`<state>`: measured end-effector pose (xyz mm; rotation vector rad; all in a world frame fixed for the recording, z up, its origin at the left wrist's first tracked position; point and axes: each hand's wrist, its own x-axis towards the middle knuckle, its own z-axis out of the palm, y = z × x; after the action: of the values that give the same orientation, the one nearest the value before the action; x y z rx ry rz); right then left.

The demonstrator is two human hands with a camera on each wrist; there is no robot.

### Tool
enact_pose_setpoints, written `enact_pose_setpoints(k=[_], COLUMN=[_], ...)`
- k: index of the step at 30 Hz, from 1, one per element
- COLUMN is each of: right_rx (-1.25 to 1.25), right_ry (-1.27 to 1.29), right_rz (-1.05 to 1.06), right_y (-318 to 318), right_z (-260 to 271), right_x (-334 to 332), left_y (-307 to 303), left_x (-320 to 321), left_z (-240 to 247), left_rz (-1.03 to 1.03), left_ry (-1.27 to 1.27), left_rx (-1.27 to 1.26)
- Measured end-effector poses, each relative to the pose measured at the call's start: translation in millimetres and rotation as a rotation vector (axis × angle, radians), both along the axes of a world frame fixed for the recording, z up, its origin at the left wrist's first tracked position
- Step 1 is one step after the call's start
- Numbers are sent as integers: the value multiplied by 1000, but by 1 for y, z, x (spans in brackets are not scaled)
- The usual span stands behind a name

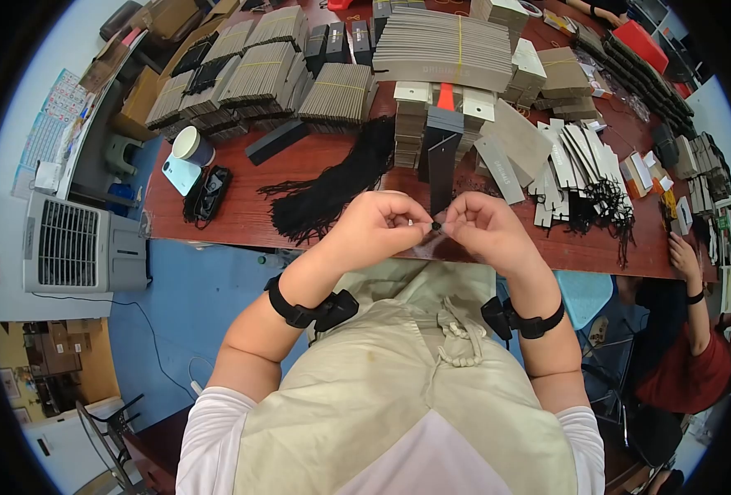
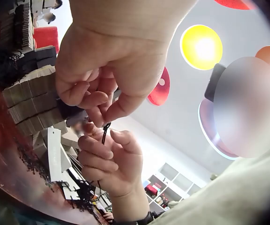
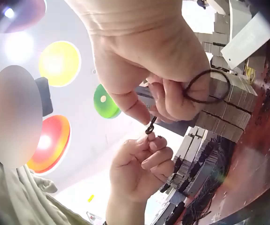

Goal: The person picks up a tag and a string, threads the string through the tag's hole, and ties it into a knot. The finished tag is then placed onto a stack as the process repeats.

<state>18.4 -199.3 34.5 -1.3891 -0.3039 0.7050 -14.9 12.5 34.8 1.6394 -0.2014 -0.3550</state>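
Observation:
Both hands meet at the front edge of the table, over the lap. Between finger and thumb my left hand [image 1: 386,221] pinches one end of a short black cord [image 2: 105,133]. My right hand [image 1: 491,233] pinches the same cord a little way off, its fingers curled in. A small knot or loop in the cord [image 3: 150,126] shows between the fingertips in the right wrist view. There, a wider loop of black cord [image 3: 229,86] hangs by the back of the right fingers. A big bundle of black cords [image 1: 332,186] lies beyond the left hand.
Grey tags with black cords [image 1: 584,165] pile up at right, near a loose printed tag [image 1: 500,169]. A dark upright block [image 1: 441,157] stands ahead of the hands. Banded card stacks [image 1: 258,74] fill the back. A paper cup [image 1: 192,146] and phone [image 1: 181,175] sit at left.

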Motion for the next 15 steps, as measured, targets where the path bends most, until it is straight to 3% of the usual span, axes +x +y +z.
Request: enact_pose_setpoints(k=[11, 15], right_rx=[-153, -135], right_ry=[-127, -154], right_rz=[-117, -104], right_y=[1, 1], right_z=[7, 6], right_x=[-9, -9], left_y=[1, -1], left_x=[0, -1], left_z=[-4, -3], left_rz=[-53, -82], left_ry=[110, 213], left_rx=[-101, -291])
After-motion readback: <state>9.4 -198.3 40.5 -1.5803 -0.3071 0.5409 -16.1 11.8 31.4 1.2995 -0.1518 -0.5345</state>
